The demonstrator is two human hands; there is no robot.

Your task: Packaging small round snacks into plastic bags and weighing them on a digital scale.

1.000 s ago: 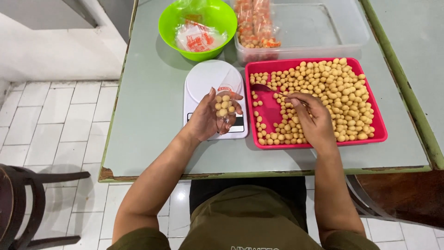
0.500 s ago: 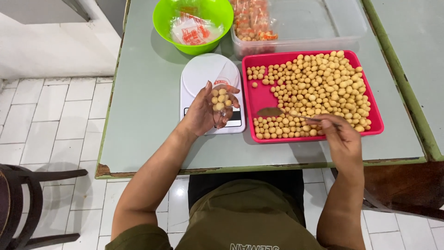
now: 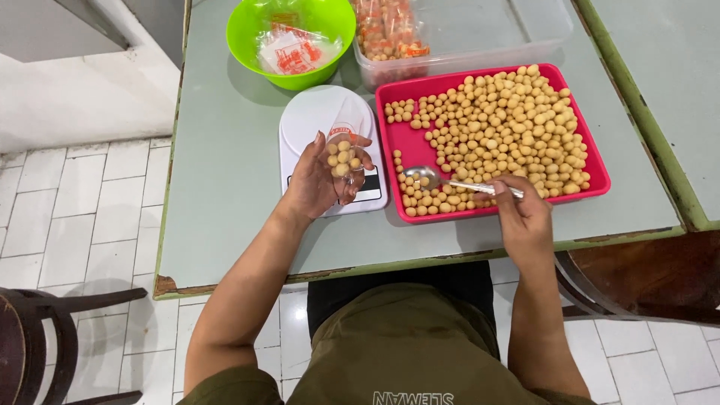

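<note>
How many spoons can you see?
1. The metal spoon is in the person's right hand, its bowl resting among the round yellow snack balls at the near edge of the red tray. Another could be hidden elsewhere.

One tray (image 3: 390,135), one bowl (image 3: 247,45), one spoon (image 3: 450,182)

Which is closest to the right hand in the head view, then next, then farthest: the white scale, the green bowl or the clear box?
From the right hand:
1. White scale, to its left, beside the red tray.
2. Clear box, behind the tray, at the table's far side.
3. Green bowl, far left corner, farthest away.
</note>
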